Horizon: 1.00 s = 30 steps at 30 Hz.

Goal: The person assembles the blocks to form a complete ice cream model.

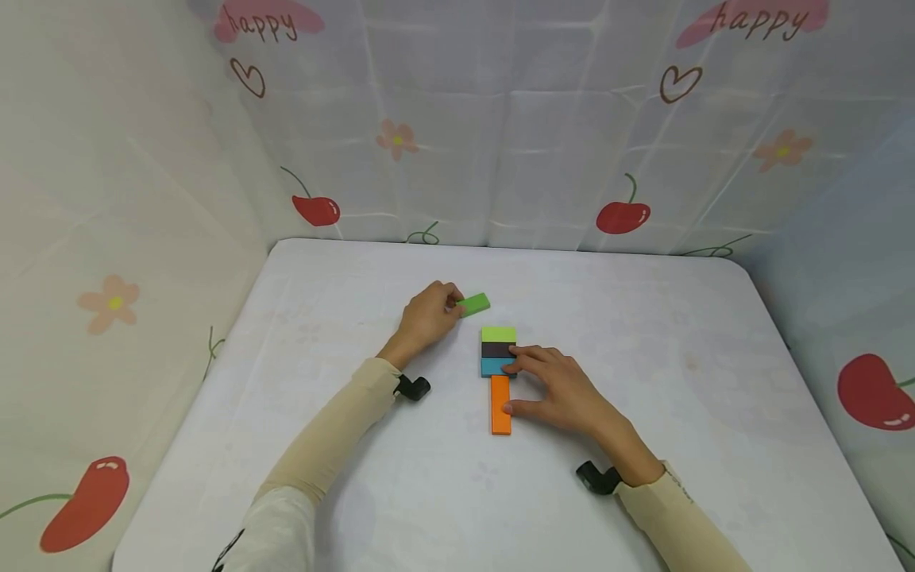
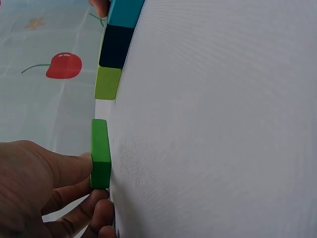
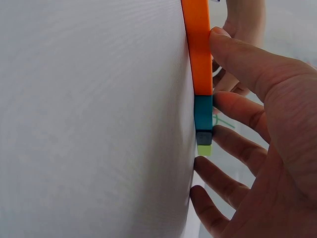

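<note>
My left hand [image 1: 429, 314] pinches one end of a green block [image 1: 474, 304] between thumb and fingers, close over the table beyond the other blocks. Nearer to me, a yellow-green block [image 1: 498, 334], a dark block [image 1: 498, 349] and a blue block [image 1: 497, 367] lie crosswise in a row, side by side. An orange block [image 1: 500, 413] extends lengthwise toward me from the blue one. On the right side of this row, my right hand [image 1: 561, 389] spreads its fingers. Its thumb touches the orange block, and its index fingertip rests on the blue one.
A white-covered table [image 1: 629, 334] spreads around the blocks. Behind it hangs a printed curtain [image 1: 500, 127], with more curtain at both sides. Black camera mounts stick out from the left wrist [image 1: 413, 388] and the right wrist [image 1: 597, 478].
</note>
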### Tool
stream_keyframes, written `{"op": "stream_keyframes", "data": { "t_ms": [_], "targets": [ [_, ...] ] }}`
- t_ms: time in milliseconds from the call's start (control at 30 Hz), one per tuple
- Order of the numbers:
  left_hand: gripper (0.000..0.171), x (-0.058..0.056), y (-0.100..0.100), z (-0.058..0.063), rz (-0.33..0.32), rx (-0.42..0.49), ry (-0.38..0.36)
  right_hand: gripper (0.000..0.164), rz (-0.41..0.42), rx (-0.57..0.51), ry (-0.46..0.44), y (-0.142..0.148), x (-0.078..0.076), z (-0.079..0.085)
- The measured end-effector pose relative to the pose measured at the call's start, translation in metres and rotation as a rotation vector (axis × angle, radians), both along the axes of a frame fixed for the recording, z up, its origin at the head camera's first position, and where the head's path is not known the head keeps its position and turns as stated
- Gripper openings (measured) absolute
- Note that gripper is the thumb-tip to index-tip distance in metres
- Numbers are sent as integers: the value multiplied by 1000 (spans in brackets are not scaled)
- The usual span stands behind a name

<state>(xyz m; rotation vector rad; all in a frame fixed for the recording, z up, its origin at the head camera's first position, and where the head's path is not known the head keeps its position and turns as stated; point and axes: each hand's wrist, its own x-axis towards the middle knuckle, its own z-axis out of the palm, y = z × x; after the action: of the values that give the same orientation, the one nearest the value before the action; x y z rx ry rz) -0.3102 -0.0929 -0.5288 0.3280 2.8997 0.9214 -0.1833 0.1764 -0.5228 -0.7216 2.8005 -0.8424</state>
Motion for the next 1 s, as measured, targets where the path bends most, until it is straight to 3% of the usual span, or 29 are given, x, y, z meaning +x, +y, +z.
{"op": "stream_keyframes", "data": {
  "t_ms": [1000],
  "targets": [
    [20,6,19,1,-79,-8,6,52,3,-8,-7,0,-1,2]
  ]
}}
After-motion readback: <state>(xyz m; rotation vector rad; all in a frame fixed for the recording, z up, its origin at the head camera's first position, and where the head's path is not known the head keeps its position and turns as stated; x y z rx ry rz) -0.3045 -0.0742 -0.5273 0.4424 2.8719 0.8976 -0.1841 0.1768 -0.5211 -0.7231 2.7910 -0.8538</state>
